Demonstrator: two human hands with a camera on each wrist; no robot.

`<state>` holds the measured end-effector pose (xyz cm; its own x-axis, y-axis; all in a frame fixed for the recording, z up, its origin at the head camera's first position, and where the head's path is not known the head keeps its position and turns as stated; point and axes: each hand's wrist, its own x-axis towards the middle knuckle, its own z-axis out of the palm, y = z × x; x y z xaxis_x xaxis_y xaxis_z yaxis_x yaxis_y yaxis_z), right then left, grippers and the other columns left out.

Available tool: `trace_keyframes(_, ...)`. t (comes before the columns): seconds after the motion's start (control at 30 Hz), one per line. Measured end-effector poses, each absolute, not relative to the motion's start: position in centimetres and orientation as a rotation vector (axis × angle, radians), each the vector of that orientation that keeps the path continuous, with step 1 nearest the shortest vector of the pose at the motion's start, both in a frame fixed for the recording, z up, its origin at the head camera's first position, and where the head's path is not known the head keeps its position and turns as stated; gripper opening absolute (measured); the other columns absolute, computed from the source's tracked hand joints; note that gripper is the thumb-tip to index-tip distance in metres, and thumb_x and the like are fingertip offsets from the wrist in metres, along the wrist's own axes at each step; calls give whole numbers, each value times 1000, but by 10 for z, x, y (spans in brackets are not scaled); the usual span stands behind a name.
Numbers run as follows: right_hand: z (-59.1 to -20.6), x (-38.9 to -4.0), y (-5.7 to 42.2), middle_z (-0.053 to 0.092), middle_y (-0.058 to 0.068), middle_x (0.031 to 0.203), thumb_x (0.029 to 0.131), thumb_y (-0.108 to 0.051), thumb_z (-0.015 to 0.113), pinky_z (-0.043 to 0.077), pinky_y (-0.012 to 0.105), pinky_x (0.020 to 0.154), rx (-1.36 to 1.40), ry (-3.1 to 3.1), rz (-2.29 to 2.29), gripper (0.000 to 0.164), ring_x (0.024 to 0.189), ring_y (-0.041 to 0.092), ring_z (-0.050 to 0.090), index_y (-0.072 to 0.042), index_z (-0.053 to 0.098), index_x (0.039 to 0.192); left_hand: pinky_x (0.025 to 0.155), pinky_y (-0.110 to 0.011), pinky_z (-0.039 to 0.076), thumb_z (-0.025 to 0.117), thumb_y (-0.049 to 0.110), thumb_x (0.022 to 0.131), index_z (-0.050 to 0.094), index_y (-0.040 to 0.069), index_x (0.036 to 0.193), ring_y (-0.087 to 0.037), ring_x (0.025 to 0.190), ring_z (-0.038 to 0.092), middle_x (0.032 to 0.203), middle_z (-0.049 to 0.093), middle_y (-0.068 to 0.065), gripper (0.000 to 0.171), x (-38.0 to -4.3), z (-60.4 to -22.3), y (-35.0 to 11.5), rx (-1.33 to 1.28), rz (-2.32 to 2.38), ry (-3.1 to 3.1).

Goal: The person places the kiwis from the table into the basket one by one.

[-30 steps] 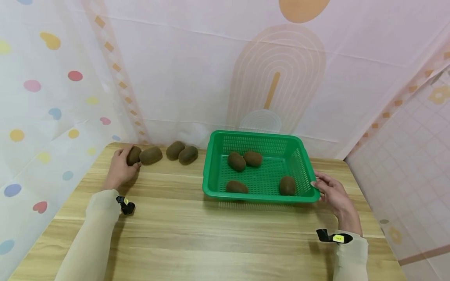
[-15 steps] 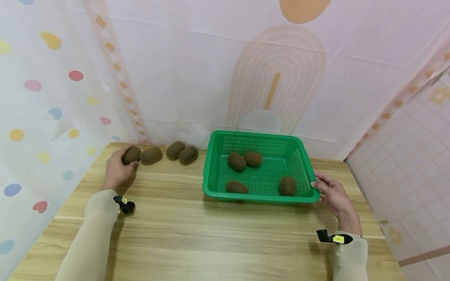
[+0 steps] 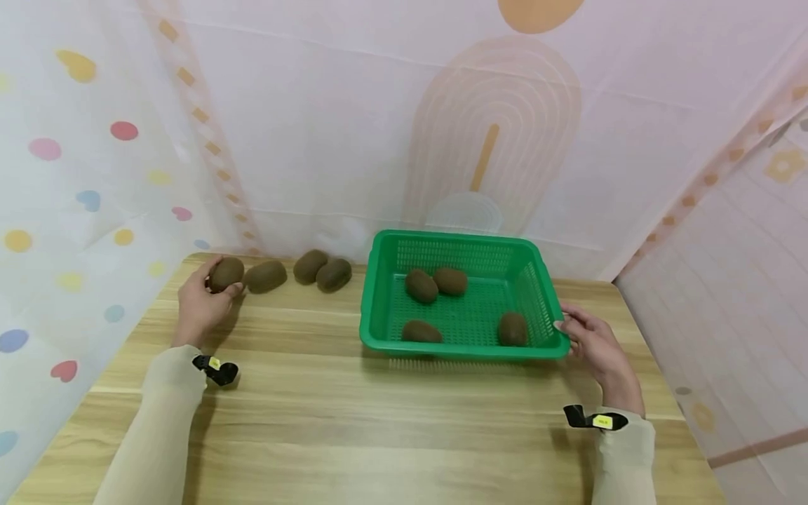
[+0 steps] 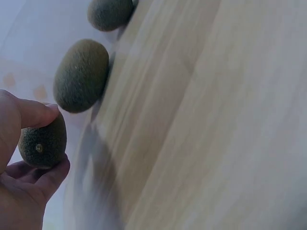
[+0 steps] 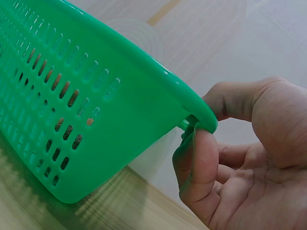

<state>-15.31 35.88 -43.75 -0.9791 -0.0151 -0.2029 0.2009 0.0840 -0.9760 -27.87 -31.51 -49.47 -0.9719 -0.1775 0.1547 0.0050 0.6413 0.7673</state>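
Note:
At the back left of the table, my left hand (image 3: 200, 307) grips a brown fuzzy kiwi (image 3: 226, 274) between thumb and fingers. The left wrist view shows the end of this held kiwi (image 4: 44, 146), thumb on one side and fingers on the other. A second kiwi (image 3: 266, 277) lies just to its right. Over on the right, my right hand (image 3: 600, 352) pinches the rim of a green plastic basket (image 3: 467, 351) at its right side. In the right wrist view the thumb is above the rim and the curled fingers (image 5: 204, 163) are below.
Two more kiwis (image 3: 311, 267) lie side by side along the back edge, left of the basket. Several kiwis (image 3: 421, 286) rest inside the basket. A patterned cloth wall (image 3: 328, 140) rises behind the wooden table (image 3: 353, 428).
My left hand has shifted left with the kiwi, and a small gap now shows between it and its neighbour. The right hand keeps its hold on the basket; the head view has tilted slightly.

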Motion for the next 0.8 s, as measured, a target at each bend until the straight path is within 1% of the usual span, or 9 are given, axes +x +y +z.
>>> trace_keyframes(0.1, -437, -155, 358, 60, -12, 98, 105, -17, 59, 51, 20, 62, 185, 2175, -2033, 52, 76, -1, 64, -2, 40, 151, 75, -18, 45, 68, 27, 98, 37, 17, 160, -46, 122, 55, 153, 45, -29, 71, -276, -491, -313, 154, -1284, -2629)
trace_keyframes(0.2, -437, -155, 358, 61, -12, 98, 105, -16, 59, 51, 20, 61, 181, 2174, -2033, 49, 73, 0, 64, -3, 42, 149, 71, -9, 41, 68, 29, 97, 37, 18, 160, -46, 126, 55, 155, 45, -27, 71, -274, -487, -309, 156, -1343, -2600)
trace_keyframes(0.37, -433, -156, 359, 66, -12, 105, 105, -17, 60, 53, 20, 63, 169, 2188, -2033, 48, 79, 0, 67, -3, 44, 147, 72, -7, 41, 68, 31, 98, 35, 18, 161, -47, 131, 53, 156, 44, -25, 73, -271, -481, -298, 161, -1393, -2574)
trace_keyframes(0.5, -431, -156, 359, 65, -11, 103, 105, -16, 60, 55, 20, 63, 179, 2176, -2040, 48, 79, 0, 67, -4, 43, 148, 74, -6, 41, 70, 29, 98, 36, 17, 161, -48, 133, 53, 156, 44, -24, 73, -271, -477, -290, 128, -1388, -2561)
trace_keyframes(0.6, -431, -156, 359, 64, -11, 102, 104, -16, 60, 55, 20, 63, 192, 2163, -2041, 52, 78, 1, 67, -2, 40, 151, 77, -7, 40, 70, 26, 98, 38, 17, 160, -47, 129, 55, 153, 46, -24, 71, -270, -474, -283, 90, -1379, -2539)
trace_keyframes(0.7, -432, -155, 358, 64, -12, 102, 104, -16, 60, 54, 20, 63, 202, 2161, -2041, 52, 77, 1, 66, -2, 40, 150, 78, -6, 40, 71, 24, 97, 39, 16, 159, -46, 125, 57, 151, 49, -25, 71, -268, -471, -275, 59, -1381, -2520)
trace_keyframes(0.8, -433, -154, 358, 65, -12, 103, 104, -17, 62, 54, 19, 63, 209, 2159, -2044, 49, 78, 0, 66, -5, 43, 148, 78, -5, 40, 72, 22, 97, 40, 15, 159, -45, 123, 59, 149, 50, -25, 70, -266, -468, -269, 48, -1380, -2507)
